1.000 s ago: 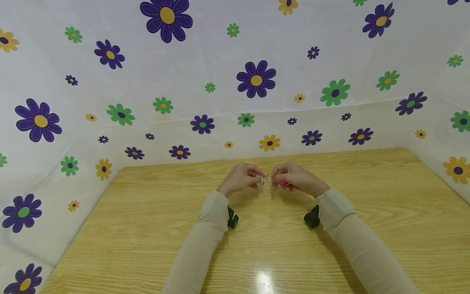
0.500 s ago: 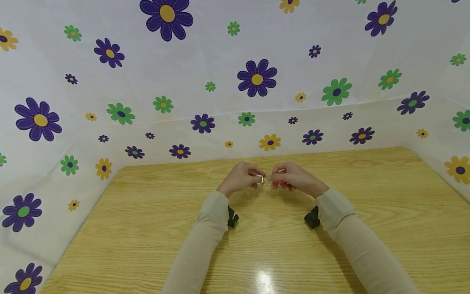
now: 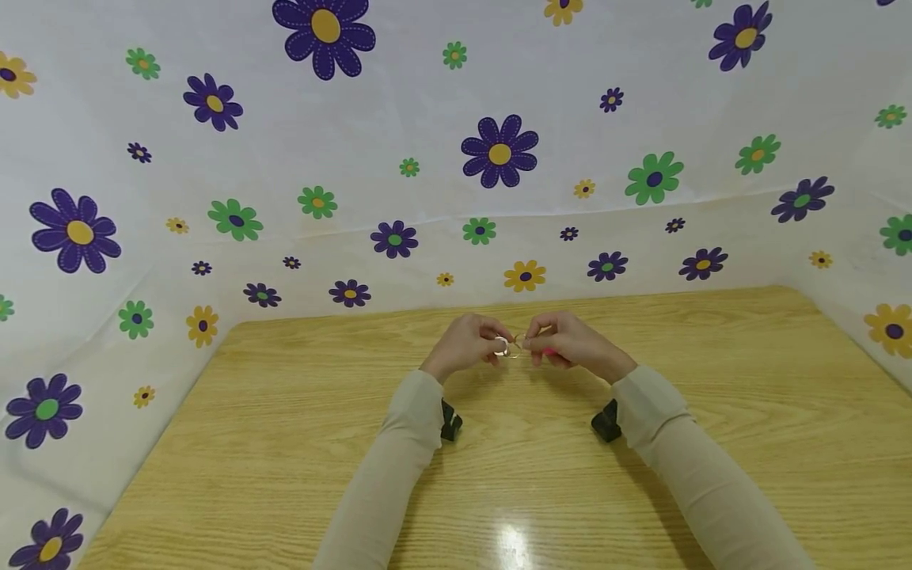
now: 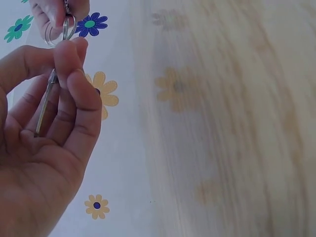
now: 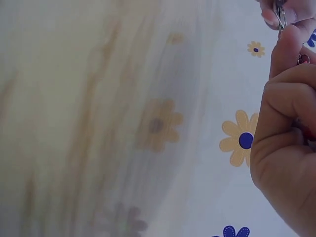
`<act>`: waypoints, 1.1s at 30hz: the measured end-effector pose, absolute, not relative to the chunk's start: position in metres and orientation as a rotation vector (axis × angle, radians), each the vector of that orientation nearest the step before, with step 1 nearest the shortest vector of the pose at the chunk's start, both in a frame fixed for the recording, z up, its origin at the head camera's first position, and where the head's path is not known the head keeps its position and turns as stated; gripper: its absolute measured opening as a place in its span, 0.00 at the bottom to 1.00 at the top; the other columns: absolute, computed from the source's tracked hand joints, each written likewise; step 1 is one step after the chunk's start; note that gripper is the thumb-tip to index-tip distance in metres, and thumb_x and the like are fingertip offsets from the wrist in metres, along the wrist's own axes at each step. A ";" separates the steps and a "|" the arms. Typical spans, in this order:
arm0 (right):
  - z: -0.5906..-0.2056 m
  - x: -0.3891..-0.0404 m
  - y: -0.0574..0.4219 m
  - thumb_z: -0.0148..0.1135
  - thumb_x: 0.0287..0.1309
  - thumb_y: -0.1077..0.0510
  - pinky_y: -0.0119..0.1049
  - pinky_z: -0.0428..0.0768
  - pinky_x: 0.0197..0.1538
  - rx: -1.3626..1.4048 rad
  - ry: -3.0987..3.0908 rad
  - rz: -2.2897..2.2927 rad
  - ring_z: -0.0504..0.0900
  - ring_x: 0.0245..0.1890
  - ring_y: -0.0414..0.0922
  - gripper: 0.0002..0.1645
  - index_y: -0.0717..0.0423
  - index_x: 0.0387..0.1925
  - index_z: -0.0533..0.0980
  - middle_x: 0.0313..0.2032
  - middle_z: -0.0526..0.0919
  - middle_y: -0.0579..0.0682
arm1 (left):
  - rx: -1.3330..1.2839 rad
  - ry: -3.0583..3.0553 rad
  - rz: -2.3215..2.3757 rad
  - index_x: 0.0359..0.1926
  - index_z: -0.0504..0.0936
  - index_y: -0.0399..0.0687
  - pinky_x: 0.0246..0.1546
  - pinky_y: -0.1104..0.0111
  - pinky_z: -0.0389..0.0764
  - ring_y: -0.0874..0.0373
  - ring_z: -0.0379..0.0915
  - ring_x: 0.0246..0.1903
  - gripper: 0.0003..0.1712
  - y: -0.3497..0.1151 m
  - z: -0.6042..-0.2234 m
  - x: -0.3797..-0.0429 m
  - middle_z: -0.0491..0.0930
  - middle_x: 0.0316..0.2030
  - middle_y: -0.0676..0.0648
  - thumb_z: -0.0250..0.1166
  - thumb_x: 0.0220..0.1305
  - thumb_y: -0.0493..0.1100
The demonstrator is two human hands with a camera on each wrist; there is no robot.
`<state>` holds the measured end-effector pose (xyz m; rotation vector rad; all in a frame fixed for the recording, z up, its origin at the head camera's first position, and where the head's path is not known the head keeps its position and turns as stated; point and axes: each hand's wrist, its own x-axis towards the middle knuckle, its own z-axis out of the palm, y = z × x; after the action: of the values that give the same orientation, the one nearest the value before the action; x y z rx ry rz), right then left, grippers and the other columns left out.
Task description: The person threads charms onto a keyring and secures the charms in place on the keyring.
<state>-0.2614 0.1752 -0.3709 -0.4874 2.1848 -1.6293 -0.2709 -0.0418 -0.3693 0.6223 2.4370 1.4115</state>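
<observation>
My left hand (image 3: 465,348) pinches a metal key (image 4: 45,109) by its head between thumb and fingers, its blade pointing back toward the palm. A split key ring (image 4: 69,27) stands out beyond these fingertips, looped and shiny. My right hand (image 3: 575,342) faces the left from close by and pinches the ring's other side. A short chain (image 4: 67,6) runs from the ring into the right fingers. Curled inside the right hand is a pink-red object (image 3: 549,351), mostly hidden by the fingers; its kind does not show.
Both hands work over the far part of a wood-grain table (image 3: 527,475). A white cloth with printed flowers (image 3: 427,95) hangs behind and at both sides. Black wrist cameras (image 3: 606,422) sit under the sleeves.
The ring and the shiny key head have turned slightly between the fingertips, and the right fingertips have drawn a little nearer to the left. Less of the pink-red object shows. The arms stay put.
</observation>
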 end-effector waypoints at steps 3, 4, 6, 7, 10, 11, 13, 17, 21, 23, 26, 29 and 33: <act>-0.371 -0.261 0.175 0.56 0.72 0.64 0.27 0.57 0.17 -0.472 2.142 -1.668 0.60 0.11 0.36 0.10 0.69 0.35 0.75 0.25 0.84 0.50 | 0.614 2.416 1.427 0.44 0.86 0.31 0.36 0.61 0.85 0.47 0.83 0.26 0.08 -0.041 -0.370 -0.271 0.87 0.32 0.41 0.64 0.66 0.30; -0.372 -0.261 0.174 0.56 0.72 0.64 0.27 0.57 0.17 -0.464 2.127 -1.683 0.61 0.11 0.36 0.11 0.68 0.34 0.76 0.26 0.85 0.50 | 0.614 2.405 1.432 0.44 0.85 0.30 0.35 0.62 0.85 0.50 0.82 0.25 0.08 -0.041 -0.370 -0.271 0.87 0.32 0.41 0.64 0.66 0.30; -0.372 -0.261 0.174 0.56 0.73 0.63 0.27 0.57 0.17 -0.443 2.097 -1.713 0.61 0.12 0.36 0.11 0.64 0.33 0.77 0.28 0.86 0.49 | 0.610 2.390 1.437 0.43 0.85 0.28 0.35 0.62 0.85 0.56 0.80 0.23 0.08 -0.040 -0.369 -0.270 0.86 0.31 0.42 0.64 0.66 0.30; -0.373 -0.261 0.173 0.56 0.73 0.62 0.26 0.57 0.17 -0.436 2.085 -1.724 0.61 0.12 0.36 0.11 0.62 0.32 0.77 0.28 0.87 0.48 | 0.609 2.388 1.436 0.43 0.85 0.28 0.35 0.62 0.85 0.58 0.79 0.22 0.08 -0.040 -0.369 -0.270 0.86 0.31 0.42 0.64 0.66 0.30; -0.373 -0.260 0.173 0.56 0.73 0.62 0.26 0.57 0.17 -0.443 2.068 -1.737 0.61 0.12 0.36 0.10 0.63 0.34 0.77 0.29 0.87 0.49 | 0.602 2.392 1.432 0.43 0.85 0.28 0.35 0.61 0.85 0.61 0.78 0.21 0.08 -0.040 -0.368 -0.269 0.86 0.30 0.43 0.63 0.66 0.30; -0.373 -0.260 0.173 0.56 0.73 0.62 0.26 0.57 0.17 -0.451 2.068 -1.733 0.62 0.12 0.36 0.10 0.63 0.35 0.77 0.29 0.86 0.49 | 0.598 2.394 1.429 0.43 0.85 0.29 0.36 0.61 0.85 0.61 0.78 0.21 0.08 -0.040 -0.367 -0.269 0.86 0.30 0.43 0.63 0.66 0.30; -0.372 -0.260 0.175 0.56 0.73 0.62 0.27 0.57 0.17 -0.469 2.079 -1.711 0.61 0.12 0.36 0.09 0.64 0.37 0.77 0.28 0.85 0.51 | 0.590 2.400 1.421 0.43 0.85 0.29 0.36 0.61 0.85 0.61 0.78 0.22 0.08 -0.040 -0.367 -0.269 0.86 0.31 0.43 0.63 0.66 0.30; -0.370 -0.260 0.177 0.57 0.71 0.63 0.28 0.56 0.17 -0.506 2.113 -1.639 0.60 0.12 0.36 0.06 0.63 0.37 0.76 0.26 0.83 0.53 | 0.590 2.419 1.392 0.44 0.85 0.29 0.36 0.62 0.84 0.60 0.78 0.22 0.09 -0.039 -0.366 -0.268 0.86 0.30 0.45 0.63 0.66 0.30; -0.368 -0.261 0.177 0.60 0.70 0.61 0.28 0.56 0.17 -0.551 2.211 -1.522 0.58 0.11 0.35 0.10 0.66 0.34 0.76 0.23 0.82 0.52 | 0.620 2.439 1.347 0.42 0.87 0.30 0.36 0.59 0.85 0.60 0.77 0.21 0.09 -0.038 -0.365 -0.267 0.86 0.28 0.46 0.62 0.64 0.29; -0.367 -0.262 0.176 0.61 0.70 0.60 0.28 0.57 0.17 -0.563 2.258 -1.476 0.58 0.10 0.35 0.12 0.66 0.33 0.76 0.22 0.81 0.51 | 0.629 2.446 1.336 0.41 0.87 0.31 0.36 0.59 0.85 0.58 0.78 0.21 0.09 -0.037 -0.365 -0.267 0.85 0.27 0.47 0.62 0.63 0.28; -0.367 -0.262 0.176 0.61 0.70 0.61 0.28 0.57 0.17 -0.557 2.299 -1.447 0.58 0.10 0.35 0.11 0.64 0.31 0.76 0.21 0.80 0.51 | 0.634 2.458 1.331 0.41 0.87 0.32 0.34 0.61 0.84 0.56 0.79 0.22 0.09 -0.035 -0.364 -0.266 0.85 0.27 0.47 0.62 0.63 0.29; -0.367 -0.262 0.175 0.61 0.69 0.62 0.28 0.58 0.17 -0.529 2.314 -1.454 0.59 0.10 0.36 0.09 0.62 0.31 0.77 0.21 0.81 0.53 | 0.633 2.464 1.326 0.42 0.87 0.32 0.34 0.62 0.83 0.51 0.81 0.24 0.09 -0.035 -0.363 -0.266 0.85 0.27 0.48 0.62 0.64 0.29; -0.367 -0.262 0.174 0.61 0.68 0.63 0.28 0.59 0.17 -0.501 2.330 -1.472 0.59 0.11 0.36 0.06 0.63 0.35 0.78 0.21 0.81 0.52 | 0.644 2.470 1.307 0.41 0.87 0.31 0.33 0.63 0.83 0.46 0.81 0.25 0.08 -0.036 -0.363 -0.266 0.85 0.27 0.46 0.63 0.63 0.29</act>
<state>-0.2623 0.1743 -0.3674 -0.5009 2.3298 -1.4722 -0.2662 -0.0359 -0.3632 0.6440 2.4703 1.3065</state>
